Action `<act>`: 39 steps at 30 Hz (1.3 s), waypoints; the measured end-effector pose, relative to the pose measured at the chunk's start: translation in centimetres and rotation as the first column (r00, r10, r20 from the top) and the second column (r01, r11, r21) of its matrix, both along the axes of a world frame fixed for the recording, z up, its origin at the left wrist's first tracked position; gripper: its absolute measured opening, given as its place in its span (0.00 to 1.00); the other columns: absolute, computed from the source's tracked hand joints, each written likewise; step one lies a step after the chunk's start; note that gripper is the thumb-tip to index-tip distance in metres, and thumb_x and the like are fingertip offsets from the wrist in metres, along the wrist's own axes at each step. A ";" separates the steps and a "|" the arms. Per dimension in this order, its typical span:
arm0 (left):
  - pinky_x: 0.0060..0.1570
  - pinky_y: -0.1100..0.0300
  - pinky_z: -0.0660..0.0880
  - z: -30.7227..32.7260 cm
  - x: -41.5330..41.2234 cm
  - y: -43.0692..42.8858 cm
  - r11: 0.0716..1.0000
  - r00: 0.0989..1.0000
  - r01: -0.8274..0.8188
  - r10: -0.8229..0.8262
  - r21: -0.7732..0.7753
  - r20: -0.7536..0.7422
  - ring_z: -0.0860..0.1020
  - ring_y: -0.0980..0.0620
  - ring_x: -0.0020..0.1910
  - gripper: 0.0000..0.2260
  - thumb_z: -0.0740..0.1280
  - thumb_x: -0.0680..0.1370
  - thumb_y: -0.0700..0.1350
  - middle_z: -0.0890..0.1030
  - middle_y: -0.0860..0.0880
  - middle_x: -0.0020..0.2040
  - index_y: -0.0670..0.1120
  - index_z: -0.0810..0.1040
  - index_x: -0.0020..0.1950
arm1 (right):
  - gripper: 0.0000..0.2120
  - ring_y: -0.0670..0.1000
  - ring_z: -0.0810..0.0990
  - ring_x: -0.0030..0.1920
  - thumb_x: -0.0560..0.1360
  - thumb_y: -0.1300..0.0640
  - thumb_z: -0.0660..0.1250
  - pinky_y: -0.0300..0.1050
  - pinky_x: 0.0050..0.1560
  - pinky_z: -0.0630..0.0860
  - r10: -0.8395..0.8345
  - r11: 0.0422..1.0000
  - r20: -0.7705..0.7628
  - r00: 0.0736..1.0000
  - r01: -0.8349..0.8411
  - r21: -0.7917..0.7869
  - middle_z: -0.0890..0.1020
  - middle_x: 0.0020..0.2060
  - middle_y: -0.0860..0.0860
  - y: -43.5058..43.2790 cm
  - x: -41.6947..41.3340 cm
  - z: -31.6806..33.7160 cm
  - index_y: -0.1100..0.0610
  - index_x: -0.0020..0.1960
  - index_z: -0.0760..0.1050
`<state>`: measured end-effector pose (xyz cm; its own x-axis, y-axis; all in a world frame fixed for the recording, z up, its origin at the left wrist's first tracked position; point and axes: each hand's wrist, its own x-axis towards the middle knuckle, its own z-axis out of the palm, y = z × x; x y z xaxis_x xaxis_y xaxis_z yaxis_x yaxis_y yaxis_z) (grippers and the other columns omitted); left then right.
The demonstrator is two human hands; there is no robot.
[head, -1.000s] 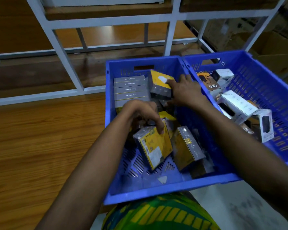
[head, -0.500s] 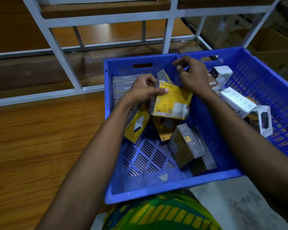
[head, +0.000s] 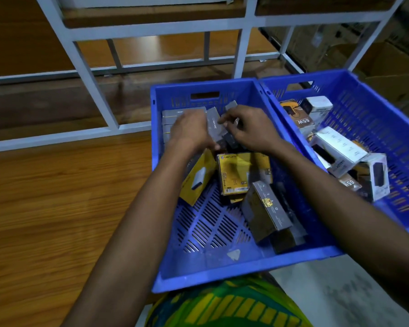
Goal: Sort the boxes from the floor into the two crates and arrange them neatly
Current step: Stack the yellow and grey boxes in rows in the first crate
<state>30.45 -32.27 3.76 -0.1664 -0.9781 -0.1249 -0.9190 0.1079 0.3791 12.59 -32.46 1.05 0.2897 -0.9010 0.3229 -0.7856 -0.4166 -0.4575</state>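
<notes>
Two blue slatted crates stand side by side. In the left crate (head: pixel 213 277), grey boxes are stacked upright (head: pixel 172 114) at the far left corner. My left hand (head: pixel 189 133) and my right hand (head: pixel 248 128) meet there and together grip a grey box (head: pixel 214 125) held on edge against that row. Nearer me lie a yellow box (head: pixel 236 173), a tilted yellow box (head: pixel 197 178) and a grey-and-gold box (head: pixel 265 208). The right crate (head: pixel 364 109) holds several white and brown boxes (head: pixel 338 149) in a loose heap.
A white metal shelf frame (head: pixel 85 69) stands just behind the crates on the wooden floor (head: pixel 57 208). Cardboard cartons (head: pixel 392 72) sit at the far right. My green-and-yellow patterned clothing (head: pixel 222 305) shows at the bottom edge, with grey floor (head: pixel 340 296) to its right.
The yellow box that my left hand held up now lies flat in the middle of the left crate. Both hands have moved to the far corner and closed on a grey box.
</notes>
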 end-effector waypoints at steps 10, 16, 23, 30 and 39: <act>0.37 0.56 0.79 -0.8 2.0 0.1 0.943 0.970 0.026 -0.104 0.333 0.221 0.81 0.49 0.38 0.19 0.85 0.59 0.49 0.82 0.46 0.41 0.44 0.80 0.39 | 0.31 0.52 0.74 0.64 0.73 0.48 0.77 0.44 0.61 0.70 0.365 0.896 -0.278 0.889 -0.255 0.363 0.78 0.63 0.52 -0.6 1.9 -1.7 0.48 0.73 0.72; 0.41 0.52 0.77 -0.1 1.7 0.9 0.992 0.972 0.089 -0.105 0.085 0.209 0.80 0.44 0.48 0.24 0.85 0.58 0.45 0.80 0.47 0.50 0.46 0.82 0.50 | 0.24 0.51 0.81 0.53 0.72 0.50 0.78 0.41 0.49 0.72 0.294 0.936 -0.233 0.927 -0.230 0.265 0.83 0.53 0.50 -1.0 0.9 -0.8 0.51 0.66 0.78; 0.40 0.50 0.80 -0.1 1.9 1.5 0.990 0.970 0.116 -0.131 0.086 0.204 0.80 0.46 0.41 0.20 0.85 0.58 0.46 0.80 0.47 0.46 0.46 0.80 0.43 | 0.21 0.46 0.80 0.43 0.66 0.49 0.82 0.42 0.43 0.78 0.328 0.923 -0.222 0.918 -0.261 0.282 0.81 0.46 0.47 -1.6 1.4 -0.2 0.50 0.57 0.81; 0.37 0.51 0.70 -0.5 2.1 1.3 0.993 0.972 0.099 -0.111 0.069 0.205 0.77 0.45 0.43 0.19 0.83 0.62 0.47 0.76 0.48 0.42 0.49 0.73 0.36 | 0.22 0.47 0.81 0.48 0.69 0.53 0.81 0.30 0.39 0.69 0.267 0.899 -0.178 0.947 -0.179 0.400 0.78 0.43 0.39 -1.8 1.5 -0.5 0.51 0.61 0.78; 0.40 0.51 0.67 -1.1 2.3 1.5 0.983 0.952 0.180 -0.165 -0.036 0.258 0.72 0.46 0.45 0.18 0.80 0.66 0.45 0.73 0.47 0.46 0.48 0.70 0.43 | 0.35 0.45 0.80 0.46 0.68 0.45 0.81 0.45 0.48 0.75 0.330 0.826 -0.252 0.910 -0.149 0.543 0.80 0.42 0.41 -0.4 1.2 0.6 0.46 0.71 0.69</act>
